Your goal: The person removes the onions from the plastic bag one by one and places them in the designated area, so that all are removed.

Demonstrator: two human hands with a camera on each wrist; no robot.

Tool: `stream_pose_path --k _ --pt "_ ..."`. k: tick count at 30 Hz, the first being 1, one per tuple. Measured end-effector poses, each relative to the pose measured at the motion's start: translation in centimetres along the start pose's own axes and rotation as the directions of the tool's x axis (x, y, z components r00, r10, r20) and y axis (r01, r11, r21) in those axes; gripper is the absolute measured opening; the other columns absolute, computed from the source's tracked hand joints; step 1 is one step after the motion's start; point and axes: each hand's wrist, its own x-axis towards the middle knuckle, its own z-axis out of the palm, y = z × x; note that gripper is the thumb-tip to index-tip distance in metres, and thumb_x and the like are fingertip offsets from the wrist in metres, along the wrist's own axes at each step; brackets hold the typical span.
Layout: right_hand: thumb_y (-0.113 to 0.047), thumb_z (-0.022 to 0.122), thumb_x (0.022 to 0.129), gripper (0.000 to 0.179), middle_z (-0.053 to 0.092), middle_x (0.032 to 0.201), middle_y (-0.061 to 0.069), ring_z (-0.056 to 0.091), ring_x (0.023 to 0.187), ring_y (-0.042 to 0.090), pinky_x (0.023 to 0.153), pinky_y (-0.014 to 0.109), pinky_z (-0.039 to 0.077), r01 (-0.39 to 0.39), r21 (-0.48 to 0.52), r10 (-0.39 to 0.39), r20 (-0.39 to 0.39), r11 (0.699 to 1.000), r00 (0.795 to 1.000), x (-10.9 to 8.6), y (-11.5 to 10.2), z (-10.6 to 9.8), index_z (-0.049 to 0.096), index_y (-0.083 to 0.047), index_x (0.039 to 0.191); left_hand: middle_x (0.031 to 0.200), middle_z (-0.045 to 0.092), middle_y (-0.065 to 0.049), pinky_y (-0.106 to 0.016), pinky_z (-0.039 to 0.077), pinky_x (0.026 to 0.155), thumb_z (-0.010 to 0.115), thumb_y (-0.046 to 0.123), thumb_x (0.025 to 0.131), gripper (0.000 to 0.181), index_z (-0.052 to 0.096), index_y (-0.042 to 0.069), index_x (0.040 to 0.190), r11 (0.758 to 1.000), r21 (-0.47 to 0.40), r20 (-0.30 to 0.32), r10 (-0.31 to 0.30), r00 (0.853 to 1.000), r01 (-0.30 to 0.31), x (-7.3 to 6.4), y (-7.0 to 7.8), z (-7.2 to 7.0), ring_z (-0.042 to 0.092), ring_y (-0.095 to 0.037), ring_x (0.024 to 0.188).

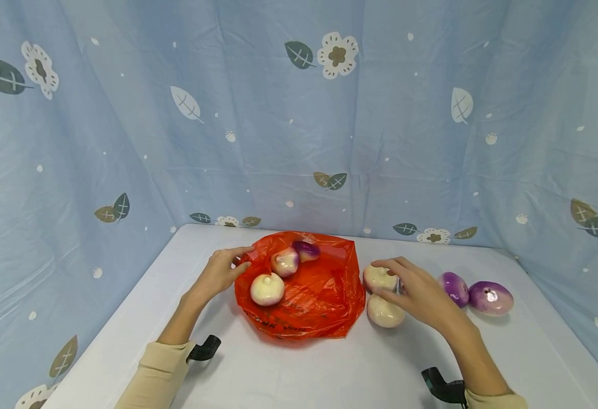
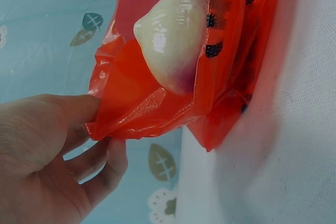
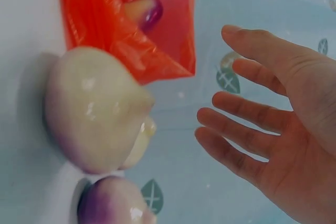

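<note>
A red plastic bag lies with its mouth open on the table, with dark print on its near side. Inside it I see a white turnip, a white-and-purple one and a darker purple one. My left hand pinches the bag's left rim between thumb and fingers, as the left wrist view shows. Over two pale turnips, one behind and one in front, hovers my right hand. In the right wrist view its fingers are spread, apart from the turnips, and hold nothing.
Two purple turnips, one nearer and one farther right, lie to the right of my right hand. A white table carries everything. Behind it hangs a blue curtain with leaf and flower prints. Black wrist mounts sit on both forearms.
</note>
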Motion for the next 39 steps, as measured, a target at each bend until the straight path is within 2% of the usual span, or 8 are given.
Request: stream_pose_path --k 6,10,14,18,20,23,26,39 --pt "-0.034 0.077 0.084 0.05 0.066 0.119 0.003 0.067 0.101 0.024 0.078 0.042 0.058 -0.002 0.041 0.0 0.033 0.999 0.999 1.2 -1.2 0.3 0.061 -0.022 0.129 0.095 0.073 -0.012 -0.022 0.044 0.055 0.07 0.004 0.087 0.038 0.067 0.006 0.125 1.0 -0.008 0.01 -0.015 1.0 0.015 0.0 0.1 0.0 0.063 -0.018 0.076" --pt "-0.03 0.077 0.084 0.049 0.066 0.121 0.007 0.067 0.106 0.029 0.083 0.046 0.058 0.042 0.06 -0.045 0.045 0.997 0.998 1.8 -1.7 0.8 0.061 -0.017 0.129 0.096 0.074 -0.011 -0.022 0.044 0.055 0.07 0.004 0.087 0.038 0.067 0.007 0.125 1.0 -0.005 0.009 -0.012 1.0 0.012 0.0 0.0 0.0 0.064 -0.018 0.076" --pt "-0.029 0.077 0.085 0.048 0.066 0.116 0.004 0.068 0.097 0.021 0.082 0.037 0.059 0.076 0.077 -0.08 0.061 0.994 0.995 2.3 -2.4 1.4 0.061 -0.017 0.129 0.097 0.074 -0.012 -0.022 0.045 0.056 0.07 0.004 0.087 0.038 0.067 0.007 0.125 1.0 -0.001 0.006 -0.007 1.0 0.007 0.0 0.0 0.0 0.064 -0.018 0.076" --pt "-0.031 0.076 0.085 0.05 0.065 0.11 0.001 0.061 0.085 0.013 0.077 0.031 0.058 0.066 0.086 -0.074 0.103 0.994 0.992 2.8 -3.2 1.9 0.059 -0.019 0.131 0.098 0.074 -0.012 -0.022 0.045 0.056 0.07 0.004 0.087 0.038 0.067 0.007 0.125 1.0 -0.009 0.008 -0.01 1.0 0.01 -0.1 0.0 0.0 0.064 -0.019 0.076" --pt "-0.033 0.075 0.086 0.051 0.064 0.114 0.003 0.062 0.089 0.015 0.081 0.035 0.057 0.048 0.083 -0.058 0.125 0.995 0.99 3.1 -3.6 2.2 0.058 -0.021 0.132 0.098 0.074 -0.013 -0.022 0.046 0.056 0.07 0.003 0.087 0.038 0.067 0.007 0.125 1.0 -0.014 0.008 -0.01 1.0 0.011 -0.1 -0.1 0.0 0.064 -0.019 0.076" --pt "-0.035 0.074 0.086 0.052 0.062 0.125 0.006 0.064 0.105 0.024 0.09 0.045 0.055 0.016 0.087 -0.03 0.157 0.996 0.987 3.4 -4.2 2.8 0.057 -0.023 0.133 0.099 0.074 -0.013 -0.022 0.046 0.056 0.069 0.003 0.087 0.038 0.067 0.006 0.125 1.0 -0.017 0.008 -0.009 1.0 0.009 -0.1 -0.1 0.0 0.064 -0.019 0.077" --pt "-0.037 0.074 0.086 0.051 0.06 0.131 0.006 0.061 0.117 0.028 0.097 0.05 0.051 -0.018 0.1 -0.001 0.188 0.995 0.982 3.7 -4.8 3.4 0.057 -0.025 0.133 0.098 0.074 -0.012 -0.021 0.046 0.056 0.07 0.003 0.087 0.038 0.067 0.006 0.125 1.0 -0.017 0.008 -0.009 1.0 0.009 -0.1 -0.1 0.0 0.064 -0.018 0.077" --pt "-0.039 0.073 0.087 0.048 0.062 0.124 0.001 0.06 0.114 0.024 0.097 0.049 0.05 -0.008 0.098 -0.014 0.228 0.995 0.974 4.8 -6.3 6.7 0.059 -0.025 0.13 0.098 0.074 -0.013 -0.022 0.046 0.057 0.069 0.003 0.087 0.038 0.067 0.006 0.125 1.0 -0.021 0.008 -0.008 1.0 0.008 -0.1 0.0 -0.1 0.065 -0.019 0.077"
